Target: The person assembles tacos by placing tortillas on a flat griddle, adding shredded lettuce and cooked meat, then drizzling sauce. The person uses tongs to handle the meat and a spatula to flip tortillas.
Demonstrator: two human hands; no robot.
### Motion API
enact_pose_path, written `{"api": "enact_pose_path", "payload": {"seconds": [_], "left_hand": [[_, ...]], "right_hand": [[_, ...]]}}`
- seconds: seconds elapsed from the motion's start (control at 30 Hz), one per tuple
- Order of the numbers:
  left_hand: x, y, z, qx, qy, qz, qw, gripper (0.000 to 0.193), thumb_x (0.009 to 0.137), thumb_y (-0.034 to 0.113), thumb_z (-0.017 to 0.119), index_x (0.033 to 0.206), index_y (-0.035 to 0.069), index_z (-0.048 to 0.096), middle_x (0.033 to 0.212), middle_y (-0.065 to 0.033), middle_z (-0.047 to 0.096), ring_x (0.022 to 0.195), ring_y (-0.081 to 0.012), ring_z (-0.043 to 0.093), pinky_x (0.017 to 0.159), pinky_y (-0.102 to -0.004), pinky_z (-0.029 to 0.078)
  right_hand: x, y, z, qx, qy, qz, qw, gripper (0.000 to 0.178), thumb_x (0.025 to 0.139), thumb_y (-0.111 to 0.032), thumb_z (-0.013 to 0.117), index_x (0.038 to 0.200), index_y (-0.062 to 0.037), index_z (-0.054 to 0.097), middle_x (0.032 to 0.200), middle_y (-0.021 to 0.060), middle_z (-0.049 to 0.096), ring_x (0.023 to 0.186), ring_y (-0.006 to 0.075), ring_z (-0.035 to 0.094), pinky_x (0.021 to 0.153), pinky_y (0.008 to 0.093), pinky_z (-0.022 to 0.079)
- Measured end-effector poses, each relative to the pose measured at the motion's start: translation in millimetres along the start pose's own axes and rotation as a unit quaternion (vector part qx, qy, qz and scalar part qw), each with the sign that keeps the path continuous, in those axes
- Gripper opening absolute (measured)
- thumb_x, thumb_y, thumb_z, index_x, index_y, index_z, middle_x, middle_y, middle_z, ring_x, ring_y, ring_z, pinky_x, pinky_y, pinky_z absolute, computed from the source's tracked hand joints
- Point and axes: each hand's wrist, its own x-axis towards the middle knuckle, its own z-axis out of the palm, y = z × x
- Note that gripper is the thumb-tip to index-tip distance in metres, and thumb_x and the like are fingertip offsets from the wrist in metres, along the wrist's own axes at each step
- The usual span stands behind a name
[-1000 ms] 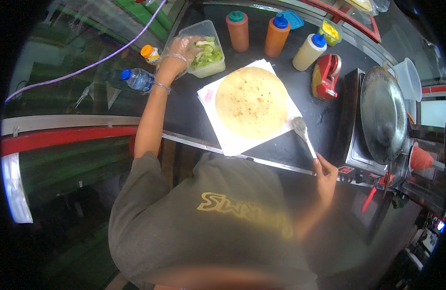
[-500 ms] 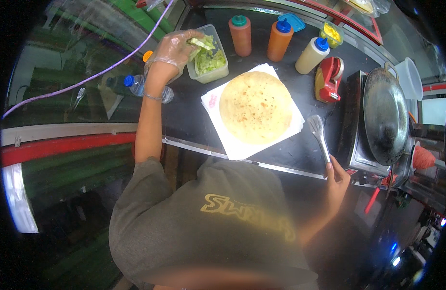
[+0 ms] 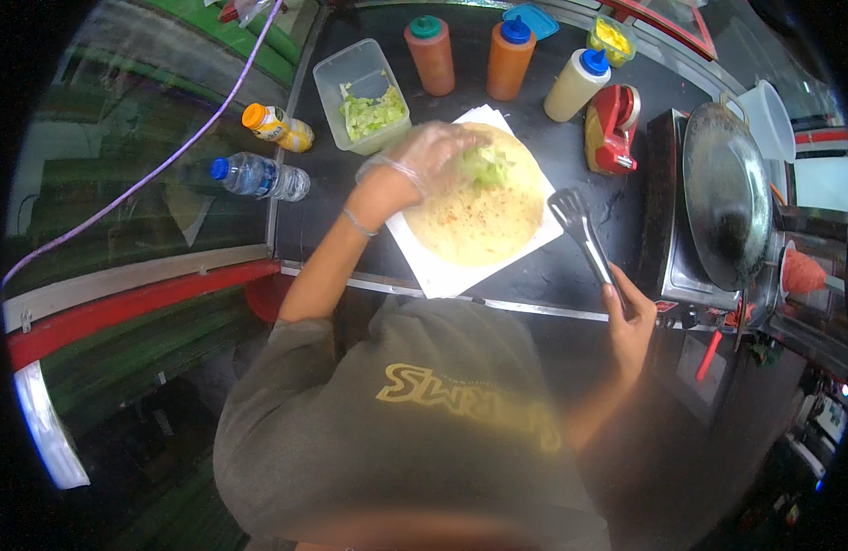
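A round browned flatbread (image 3: pixel 470 225) lies on white paper (image 3: pixel 433 275) on the dark counter. Over its upper part is my left hand (image 3: pixel 429 156), in a clear plastic glove and a little blurred, with its fingers round some shredded lettuce (image 3: pixel 486 168). That lettuce is right at the bread's surface; whether some rests on it I cannot tell. More lettuce (image 3: pixel 373 112) sits in a clear plastic tub (image 3: pixel 350 69) beyond my left wrist. At the right, my right hand (image 3: pixel 632 317) grips metal tongs (image 3: pixel 585 239), their slotted head raised beside the paper.
Squeeze bottles with a green cap (image 3: pixel 430 60) and blue caps (image 3: pixel 511 64) (image 3: pixel 576 87) stand at the back. A red tape dispenser (image 3: pixel 612 133) is beside a stove with a large black pan (image 3: pixel 729 197). A water bottle (image 3: pixel 263 177) and an orange-capped bottle (image 3: pixel 282 127) lie left.
My left hand has moved right and nearer, from the tub to above the flatbread, bringing lettuce along. The tongs in my right hand have shifted slightly left and turned.
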Motion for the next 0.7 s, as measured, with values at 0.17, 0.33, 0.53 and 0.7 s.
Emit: {"api": "enact_pose_path", "payload": {"seconds": [0.17, 0.33, 0.53, 0.7], "left_hand": [[-2, -31, 33, 0.249, -0.054, 0.016, 0.967, 0.071, 0.094, 0.038, 0.080, 0.157, 0.016, 0.058, 0.152, -0.0180, 0.063, 0.141, -0.0374, 0.056, 0.124, -0.0472, 0.043], [-12, -45, 17, 0.230, -0.059, 0.030, 0.971, 0.069, 0.087, 0.043, 0.085, 0.147, 0.014, 0.068, 0.149, -0.0175, 0.067, 0.141, -0.0376, 0.059, 0.120, -0.0464, 0.047], [-32, -49, 11, 0.232, -0.005, -0.012, 0.973, 0.064, 0.089, 0.039, 0.085, 0.146, 0.015, 0.069, 0.148, -0.0150, 0.068, 0.137, -0.0362, 0.061, 0.118, -0.0484, 0.048], [-23, -48, 17, 0.167, -0.053, 0.026, 0.984, 0.063, 0.091, 0.042, 0.082, 0.147, 0.017, 0.068, 0.148, -0.0137, 0.068, 0.134, -0.0368, 0.061, 0.117, -0.0485, 0.047]], "right_hand": [[26, -11, 55, -0.092, 0.008, -0.087, 0.992, 0.040, 0.100, -0.016, 0.078, 0.135, 0.0036, 0.074, 0.115, 0.0280, 0.079, 0.105, 0.0330, 0.080, 0.092, 0.0394, 0.058], [39, -12, 86, -0.149, -0.063, -0.058, 0.985, 0.037, 0.100, -0.015, 0.077, 0.134, 0.0000, 0.076, 0.102, 0.0286, 0.076, 0.090, 0.0423, 0.076, 0.081, 0.0449, 0.057], [35, -18, 49, -0.131, -0.030, -0.112, 0.985, 0.039, 0.100, -0.013, 0.076, 0.136, 0.0027, 0.074, 0.093, 0.0288, 0.073, 0.079, 0.0377, 0.073, 0.077, 0.0460, 0.055], [52, -17, 55, -0.125, -0.022, -0.122, 0.984, 0.041, 0.099, -0.012, 0.076, 0.137, 0.0044, 0.072, 0.098, 0.0295, 0.075, 0.079, 0.0367, 0.072, 0.075, 0.0431, 0.055]]}}
